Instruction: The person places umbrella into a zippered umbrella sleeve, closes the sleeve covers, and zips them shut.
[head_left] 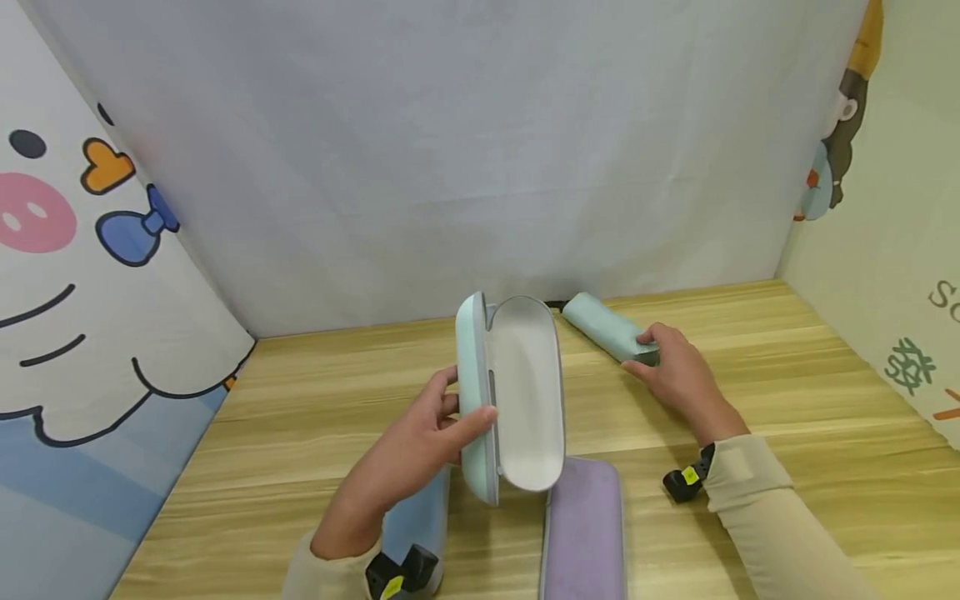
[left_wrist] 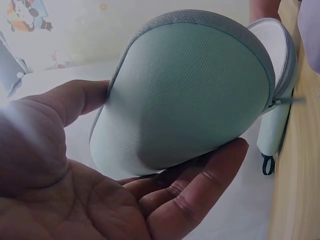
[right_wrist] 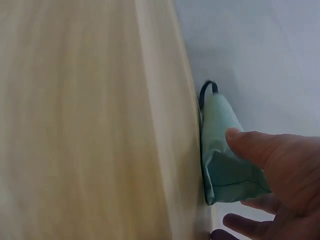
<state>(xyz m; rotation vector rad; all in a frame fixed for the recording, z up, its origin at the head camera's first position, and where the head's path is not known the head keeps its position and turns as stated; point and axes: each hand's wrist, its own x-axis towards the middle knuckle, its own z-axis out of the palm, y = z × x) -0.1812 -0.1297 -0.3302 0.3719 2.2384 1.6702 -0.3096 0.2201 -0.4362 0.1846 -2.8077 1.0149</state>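
Note:
My left hand (head_left: 416, 446) grips a mint hard zip case (head_left: 525, 392) around one half, thumb on its rim. The case is unzipped and hinged wide, its white inside showing. From the left wrist view, the fingers curve under its textured mint shell (left_wrist: 185, 95), and a zipper pull hangs at the rim. At the back of the table lies a green folded umbrella (head_left: 603, 329) in a fabric sleeve with a black strap loop (right_wrist: 207, 89). My right hand (head_left: 686, 379) has thumb and fingers around its near end; the thumb presses on the fabric in the right wrist view.
A purple case (head_left: 585, 533) lies on the wooden table (head_left: 315, 392) at the front, right of the mint case. A blue case (head_left: 420, 525) lies partly under my left forearm. A pale curtain (head_left: 450, 167) stands behind, with cartoon-printed panels at both sides.

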